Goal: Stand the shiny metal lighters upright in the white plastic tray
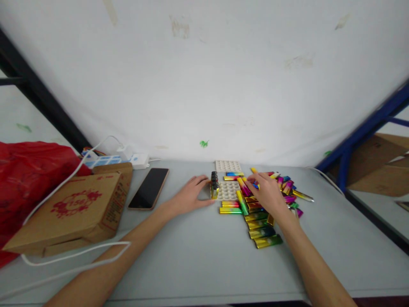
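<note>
My left hand [191,196] rests on the grey table [191,256], fingers curled against the left edge of a small white tray with round holes [228,190]. A few dark-topped tubes [214,184] stand in that tray by my fingertips. My right hand [267,192] lies over a heap of shiny multicoloured tubes [287,187], fingers bent down onto them; what it grips, if anything, is hidden. A row of gold-green tubes [262,228] lies beside my right wrist. A second white tray [227,166] sits behind.
A black phone [148,188] lies left of my left hand. A cardboard box [73,209] and red plastic bag [25,175] fill the left side. White cables [73,256] cross the table near its front. A power strip [111,160] sits by the wall.
</note>
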`<state>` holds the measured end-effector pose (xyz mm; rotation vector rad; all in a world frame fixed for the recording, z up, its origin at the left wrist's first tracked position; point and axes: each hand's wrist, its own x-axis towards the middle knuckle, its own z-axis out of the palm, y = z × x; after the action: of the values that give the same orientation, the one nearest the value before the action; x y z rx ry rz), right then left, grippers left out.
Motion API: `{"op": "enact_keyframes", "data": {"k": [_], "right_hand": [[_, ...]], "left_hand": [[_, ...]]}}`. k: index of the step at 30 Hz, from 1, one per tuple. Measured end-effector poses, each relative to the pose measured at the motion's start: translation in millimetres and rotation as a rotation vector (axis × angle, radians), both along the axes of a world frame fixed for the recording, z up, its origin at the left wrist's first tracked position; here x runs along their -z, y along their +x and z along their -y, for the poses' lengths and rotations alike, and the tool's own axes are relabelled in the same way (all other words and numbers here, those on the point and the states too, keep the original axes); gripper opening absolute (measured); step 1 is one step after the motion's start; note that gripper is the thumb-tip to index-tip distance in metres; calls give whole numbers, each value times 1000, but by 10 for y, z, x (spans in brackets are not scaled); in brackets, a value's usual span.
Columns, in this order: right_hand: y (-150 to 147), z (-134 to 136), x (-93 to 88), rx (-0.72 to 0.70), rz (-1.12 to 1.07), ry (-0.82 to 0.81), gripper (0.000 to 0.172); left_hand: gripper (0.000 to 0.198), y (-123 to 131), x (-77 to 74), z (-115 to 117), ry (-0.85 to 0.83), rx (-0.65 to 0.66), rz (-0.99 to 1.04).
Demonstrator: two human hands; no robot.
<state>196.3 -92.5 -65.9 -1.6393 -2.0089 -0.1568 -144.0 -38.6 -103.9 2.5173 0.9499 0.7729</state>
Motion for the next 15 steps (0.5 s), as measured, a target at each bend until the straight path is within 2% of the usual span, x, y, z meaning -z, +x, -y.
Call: {"op": "enact_keyframes", "data": {"k": [4, 9, 15], "right_hand": [[30, 12, -21, 75, 59, -94, 12], [-62, 22, -47, 137, 91, -196, 22], [-51, 4, 8, 154, 102, -214, 28]], "left_hand": [[68, 10, -8, -10, -12, 5, 13], [72, 3, -27, -32, -62, -1, 38], [73, -51, -106, -56, -91, -4, -1]]}}
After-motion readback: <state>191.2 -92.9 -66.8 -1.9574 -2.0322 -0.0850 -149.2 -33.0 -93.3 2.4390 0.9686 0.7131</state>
